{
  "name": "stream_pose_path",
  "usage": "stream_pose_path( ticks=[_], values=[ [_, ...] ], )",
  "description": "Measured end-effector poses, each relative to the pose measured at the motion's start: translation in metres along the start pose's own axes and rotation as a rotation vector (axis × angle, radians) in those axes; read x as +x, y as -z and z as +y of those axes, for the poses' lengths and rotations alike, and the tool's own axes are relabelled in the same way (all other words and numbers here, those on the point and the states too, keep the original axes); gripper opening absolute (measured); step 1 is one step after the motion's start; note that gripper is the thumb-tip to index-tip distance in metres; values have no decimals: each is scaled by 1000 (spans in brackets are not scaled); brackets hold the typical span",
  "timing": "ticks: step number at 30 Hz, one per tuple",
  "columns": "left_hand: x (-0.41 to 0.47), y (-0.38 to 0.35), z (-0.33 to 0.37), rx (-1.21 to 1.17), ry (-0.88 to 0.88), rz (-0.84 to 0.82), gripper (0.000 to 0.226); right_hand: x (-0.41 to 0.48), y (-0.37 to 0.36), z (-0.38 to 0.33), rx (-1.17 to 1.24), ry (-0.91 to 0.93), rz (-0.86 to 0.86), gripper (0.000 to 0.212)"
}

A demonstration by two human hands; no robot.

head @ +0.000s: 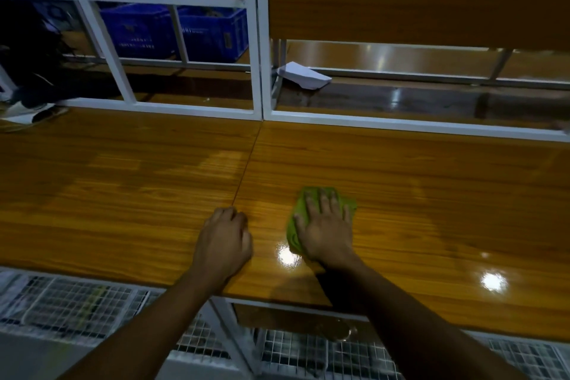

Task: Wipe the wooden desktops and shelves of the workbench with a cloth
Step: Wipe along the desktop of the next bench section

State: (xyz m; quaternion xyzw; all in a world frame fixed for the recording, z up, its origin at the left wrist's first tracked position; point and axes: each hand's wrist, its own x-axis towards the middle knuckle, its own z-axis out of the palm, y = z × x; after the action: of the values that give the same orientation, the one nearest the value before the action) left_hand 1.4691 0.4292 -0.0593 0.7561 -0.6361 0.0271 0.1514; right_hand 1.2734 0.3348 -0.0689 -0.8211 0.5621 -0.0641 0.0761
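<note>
A green cloth (297, 225) lies flat on the right wooden desktop (431, 194), near its front edge. My right hand (327, 228) presses down on the cloth with straight, spread fingers. My left hand (223, 239) rests on the wood just left of it, fingers curled under and holding nothing, close to the seam between the right desktop and the left desktop (108, 179). A wooden shelf (416, 3) hangs above the right desktop.
A white metal frame (257, 40) stands behind the desktops. A folded white paper (303, 75) lies on the bench beyond. Blue crates (175, 29) sit at the back left, dark items (30, 65) at far left. Wire mesh (77, 302) runs below the front edge.
</note>
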Motion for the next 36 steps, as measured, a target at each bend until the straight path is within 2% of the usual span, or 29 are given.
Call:
stream_pose_path(
  ticks=[4, 7, 10, 13, 17, 21, 23, 26, 30, 33, 36],
  values=[
    [10, -6, -3, -120, 29, 47, 43, 47, 0, -18, 9, -7, -52, 68],
    [18, -8, -3, -129, 66, 63, 28, 60, -3, -50, -14, 125, -87, 65],
    [37, -11, -7, -113, 83, 32, 30, 38, -10, -67, -18, 308, -68, 65],
    [62, -14, -11, -142, 104, 20, 36, 28, -12, -56, 15, 398, -84, 72],
    [76, -18, -18, -308, 222, 24, 58, 74, -11, -39, 0, 292, -52, 75],
    [73, -10, -12, -439, 243, 65, 56, 129, -11, -62, -22, 158, -117, 66],
    [71, -6, -7, -480, 261, 88, 53, 135, -12, -82, -22, 164, -126, 66],
    [69, -4, -8, -540, 294, 100, 56, 113, -17, -92, -27, 316, -117, 65],
    [71, -9, -12, -530, 260, 51, 56, 81, -20, -76, 16, 422, -133, 84],
    [72, -12, -14, -476, 234, -1, 63, 95, -21, -65, -11, 396, -105, 77],
    [75, -18, -17, -322, 158, -68, 78, 133, -15, -61, -10, 261, -115, 69]
  ],
)
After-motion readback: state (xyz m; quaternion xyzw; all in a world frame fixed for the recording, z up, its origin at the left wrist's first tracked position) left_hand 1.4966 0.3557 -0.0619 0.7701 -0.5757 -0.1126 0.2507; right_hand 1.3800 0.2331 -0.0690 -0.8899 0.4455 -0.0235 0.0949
